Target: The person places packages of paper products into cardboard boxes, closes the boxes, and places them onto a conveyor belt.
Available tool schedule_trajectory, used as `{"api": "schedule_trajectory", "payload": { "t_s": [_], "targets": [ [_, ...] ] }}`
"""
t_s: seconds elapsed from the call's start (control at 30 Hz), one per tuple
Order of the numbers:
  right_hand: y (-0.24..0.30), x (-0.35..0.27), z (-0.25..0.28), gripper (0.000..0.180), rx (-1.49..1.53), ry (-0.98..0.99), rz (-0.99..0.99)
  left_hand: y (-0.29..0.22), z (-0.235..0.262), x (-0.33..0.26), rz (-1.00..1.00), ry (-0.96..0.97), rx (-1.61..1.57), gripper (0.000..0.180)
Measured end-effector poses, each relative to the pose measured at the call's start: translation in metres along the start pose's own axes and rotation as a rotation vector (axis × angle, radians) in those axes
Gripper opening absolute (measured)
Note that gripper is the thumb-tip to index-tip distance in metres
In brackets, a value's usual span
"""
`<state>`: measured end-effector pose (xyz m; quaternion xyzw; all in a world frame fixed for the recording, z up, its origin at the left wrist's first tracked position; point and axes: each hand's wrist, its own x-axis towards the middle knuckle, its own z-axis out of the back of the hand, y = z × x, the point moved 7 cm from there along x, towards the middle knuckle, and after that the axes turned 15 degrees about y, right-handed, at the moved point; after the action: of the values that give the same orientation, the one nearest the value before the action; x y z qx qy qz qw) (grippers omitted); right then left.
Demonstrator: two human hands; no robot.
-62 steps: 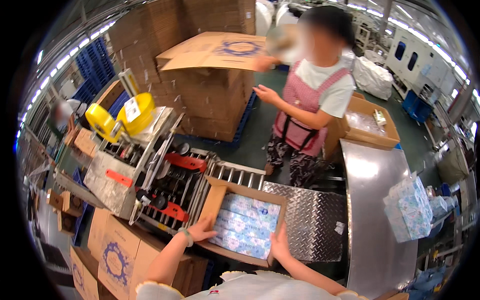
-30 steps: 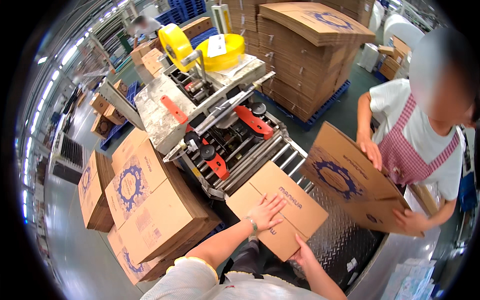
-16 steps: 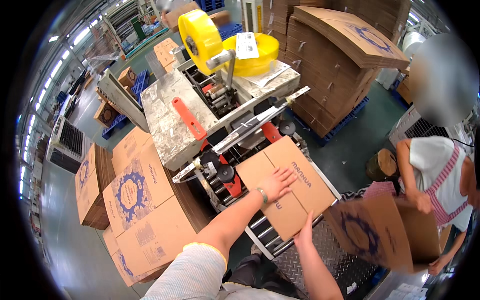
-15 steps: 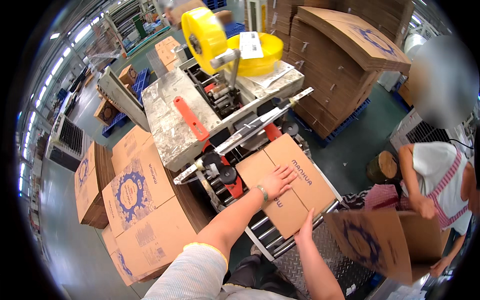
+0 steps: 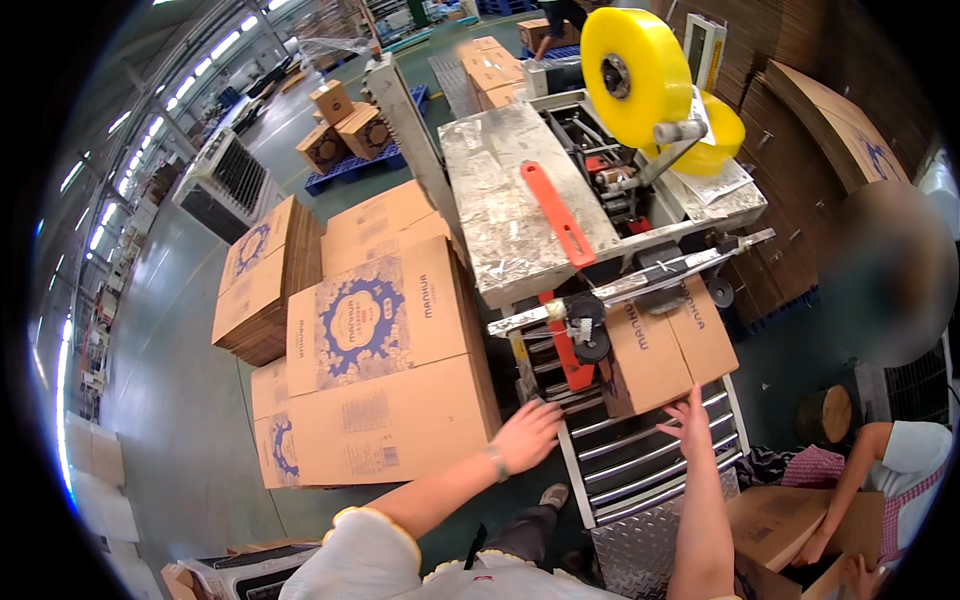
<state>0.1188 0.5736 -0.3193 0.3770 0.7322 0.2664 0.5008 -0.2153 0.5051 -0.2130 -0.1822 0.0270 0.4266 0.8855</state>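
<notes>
A closed brown carton [image 5: 672,350] lies on the roller conveyor [image 5: 655,462], its far part under the crossbar of a carton-sealing machine [image 5: 500,190]. Just behind its near edge is my right hand [image 5: 688,425], fingers spread; a fingertip is at the edge, and I cannot tell whether it touches. My left hand [image 5: 528,436], with a band at the wrist, is stretched out by the conveyor's left rail. It holds nothing and is apart from the carton. Red guide arms and a black roller [image 5: 591,345] stand at the carton's left side.
Stacked flat cartons [image 5: 440,390] stand left of the machine. Yellow tape rolls [image 5: 635,75] sit on top of it. At lower right a co-worker's arms [image 5: 850,490] handle an open carton [image 5: 770,520]. More cartons [image 5: 360,130] rest on a blue pallet beyond.
The carton has moved forward under the machine's crossbar. My left hand has left its top and moved to the left rail. My view has shifted left. The co-worker's carton sits lower.
</notes>
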Motion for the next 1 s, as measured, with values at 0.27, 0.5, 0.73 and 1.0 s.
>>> {"api": "schedule_trajectory", "payload": {
  "t_s": [0.27,0.5,0.73,1.0],
  "targets": [
    [-0.155,-0.122,-0.075,0.029,-0.163,0.126,-0.199,0.042,-0.09,-0.156,0.152,0.282,0.596,0.067],
    [-0.191,-0.222,-0.044,0.021,-0.366,0.195,-0.11,0.028,-0.068,-0.222,0.065,0.354,0.448,0.045],
    [-0.213,-0.328,0.019,0.019,-0.265,0.048,-0.023,0.102,0.017,-0.333,0.747,-0.117,0.363,0.023],
    [-0.28,-0.466,0.073,0.017,-0.207,-0.149,0.114,-0.184,0.31,-0.432,0.463,-1.248,0.825,0.012]
  ]
}}
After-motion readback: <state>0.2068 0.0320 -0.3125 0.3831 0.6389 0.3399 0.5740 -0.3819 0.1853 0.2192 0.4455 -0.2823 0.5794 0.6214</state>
